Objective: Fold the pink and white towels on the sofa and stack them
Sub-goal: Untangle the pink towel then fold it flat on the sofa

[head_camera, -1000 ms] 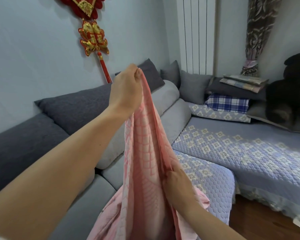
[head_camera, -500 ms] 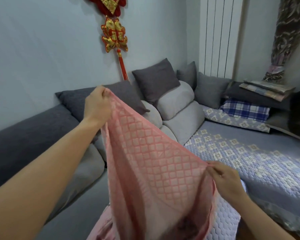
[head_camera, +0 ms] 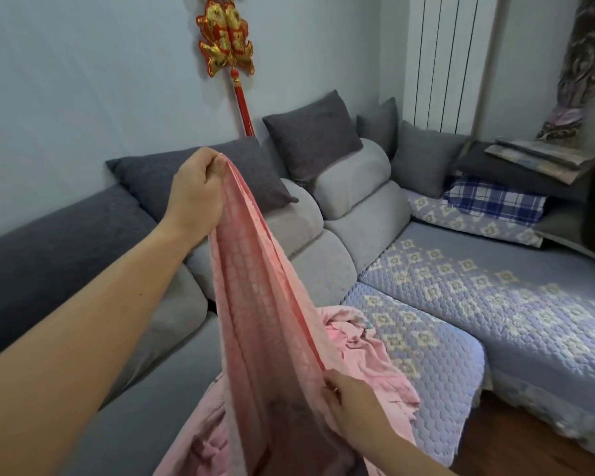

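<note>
Lining rm corner: grey sofa [head_camera: 340,255], cushions [head_camera: 310,139]

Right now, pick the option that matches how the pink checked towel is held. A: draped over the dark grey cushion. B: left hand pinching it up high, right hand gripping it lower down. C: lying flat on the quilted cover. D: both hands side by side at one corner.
B: the left hand pinches the pink checked towel up high while the right hand grips it lower.
</note>
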A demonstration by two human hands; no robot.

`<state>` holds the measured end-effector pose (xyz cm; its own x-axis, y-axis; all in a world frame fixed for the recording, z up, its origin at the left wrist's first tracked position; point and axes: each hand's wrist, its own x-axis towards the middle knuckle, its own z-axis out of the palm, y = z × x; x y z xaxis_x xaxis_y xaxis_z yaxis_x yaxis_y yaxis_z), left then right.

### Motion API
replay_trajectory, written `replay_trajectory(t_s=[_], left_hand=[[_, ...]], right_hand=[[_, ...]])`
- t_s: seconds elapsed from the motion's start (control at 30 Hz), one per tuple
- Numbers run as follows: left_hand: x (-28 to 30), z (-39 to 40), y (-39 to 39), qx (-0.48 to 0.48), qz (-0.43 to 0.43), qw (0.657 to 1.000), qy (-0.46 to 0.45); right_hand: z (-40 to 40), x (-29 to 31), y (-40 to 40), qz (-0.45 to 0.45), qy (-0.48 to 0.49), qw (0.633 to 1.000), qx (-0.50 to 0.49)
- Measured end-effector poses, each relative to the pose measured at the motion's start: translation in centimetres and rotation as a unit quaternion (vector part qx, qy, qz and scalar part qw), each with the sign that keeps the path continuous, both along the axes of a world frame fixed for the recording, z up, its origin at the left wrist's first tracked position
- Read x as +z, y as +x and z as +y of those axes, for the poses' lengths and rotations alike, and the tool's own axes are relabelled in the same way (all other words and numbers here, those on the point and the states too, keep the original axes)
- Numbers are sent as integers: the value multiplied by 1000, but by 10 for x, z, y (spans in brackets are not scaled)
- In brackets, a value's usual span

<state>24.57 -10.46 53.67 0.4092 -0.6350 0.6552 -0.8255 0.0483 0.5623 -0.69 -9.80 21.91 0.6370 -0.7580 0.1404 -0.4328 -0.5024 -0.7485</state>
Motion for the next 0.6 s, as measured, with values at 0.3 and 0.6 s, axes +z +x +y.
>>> replay_trajectory(t_s=[0.3,0.6], left_hand=[[6,-4,-12,12,21,999,-21],[13,-16,-25,23,21,999,-27]], right_hand=[[-8,-9,15,92,-221,970,-53],[-13,8,35,133,-270,946,-118]])
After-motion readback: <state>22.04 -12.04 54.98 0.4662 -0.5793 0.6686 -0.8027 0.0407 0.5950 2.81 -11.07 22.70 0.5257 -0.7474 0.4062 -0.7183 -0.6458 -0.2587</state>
